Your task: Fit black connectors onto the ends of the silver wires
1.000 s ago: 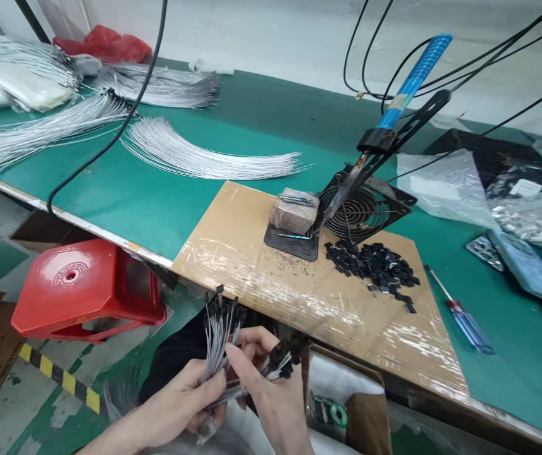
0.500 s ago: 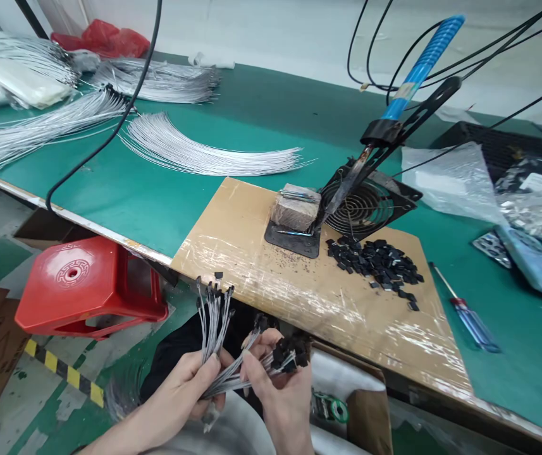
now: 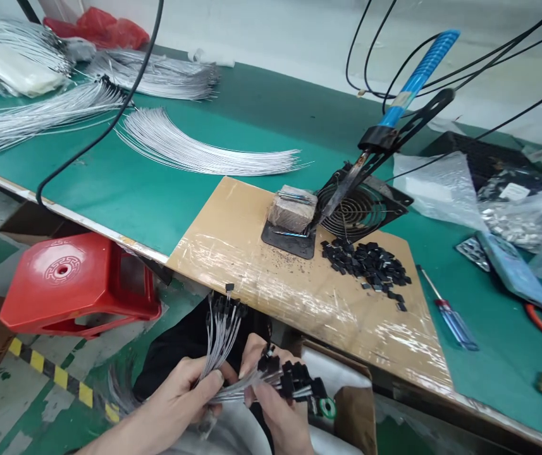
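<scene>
A bundle of thin grey wires [image 3: 222,338] with small black connectors on the ends stands up out of my left hand [image 3: 190,392], whose thumb and fingers are closed around it. To the right, my right hand [image 3: 275,395] is closed on another part of the wires, which fans out sideways. Its black connectors [image 3: 294,379] stick out past the fingers in a cluster. Both hands are close together over my lap, below the table's front edge. The lower ends of the wires are mostly hidden by the hands.
On the cardboard sheet [image 3: 337,328] lie a pile of black connectors [image 3: 370,265] and a block [image 3: 292,208] on a dark plate. A blue-handled soldering iron [image 3: 406,88] leans over a fan [image 3: 358,212]. White wires [image 3: 204,148], a screwdriver [image 3: 451,313] and a red stool [image 3: 76,284] are around.
My right hand has shifted a little, and the connectors it holds now spread further right. One bundle still stands upright in my left hand. The view has moved slightly.
</scene>
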Demonstrator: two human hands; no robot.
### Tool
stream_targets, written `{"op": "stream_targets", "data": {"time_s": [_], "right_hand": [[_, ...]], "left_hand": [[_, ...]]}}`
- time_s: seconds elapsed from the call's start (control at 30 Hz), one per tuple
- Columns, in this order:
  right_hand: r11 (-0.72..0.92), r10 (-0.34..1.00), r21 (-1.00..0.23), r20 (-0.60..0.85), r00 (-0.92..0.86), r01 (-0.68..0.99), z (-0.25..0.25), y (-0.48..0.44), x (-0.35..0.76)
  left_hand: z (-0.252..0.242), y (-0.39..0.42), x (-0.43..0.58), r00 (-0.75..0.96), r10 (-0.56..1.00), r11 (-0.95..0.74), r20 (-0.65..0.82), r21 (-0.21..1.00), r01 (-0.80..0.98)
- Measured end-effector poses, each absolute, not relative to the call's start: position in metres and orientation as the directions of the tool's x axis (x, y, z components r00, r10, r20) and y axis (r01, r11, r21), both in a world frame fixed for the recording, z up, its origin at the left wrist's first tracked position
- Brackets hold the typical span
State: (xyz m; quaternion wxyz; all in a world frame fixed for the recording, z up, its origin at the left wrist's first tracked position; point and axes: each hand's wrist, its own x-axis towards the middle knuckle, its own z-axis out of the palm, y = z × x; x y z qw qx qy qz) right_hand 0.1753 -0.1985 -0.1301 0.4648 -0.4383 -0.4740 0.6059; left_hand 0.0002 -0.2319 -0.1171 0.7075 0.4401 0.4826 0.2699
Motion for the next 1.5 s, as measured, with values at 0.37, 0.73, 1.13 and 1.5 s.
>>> {"op": "stream_targets", "data": {"time_s": [0.37,0.73,1.13,1.5], "right_hand": [[-0.125,0.988,-0.975,-0.105,-0.113,-0.186,-0.120,-0.199,0.158],[-0.072,0.995,-0.980,-0.058,-0.082,-0.186,-0.116,-0.199,0.165],[-0.099,0.983,-0.929,-0.036,-0.181,-0.355,-0.116,-0.198,0.162],[-0.303,0.945,-0.944,-0.280,-0.170,-0.129,-0.116,-0.201,0.161]], "left_hand": [[-0.130,-0.231,-0.005,0.358,0.804,0.527,-0.475,0.848,-0.059],[-0.120,-0.227,-0.001,0.358,0.818,0.481,-0.451,0.877,0.005],[-0.119,-0.227,0.000,0.391,0.807,0.475,-0.442,0.880,0.014],[-0.119,-0.227,0.002,0.405,0.805,0.474,-0.433,0.881,0.000]]}}
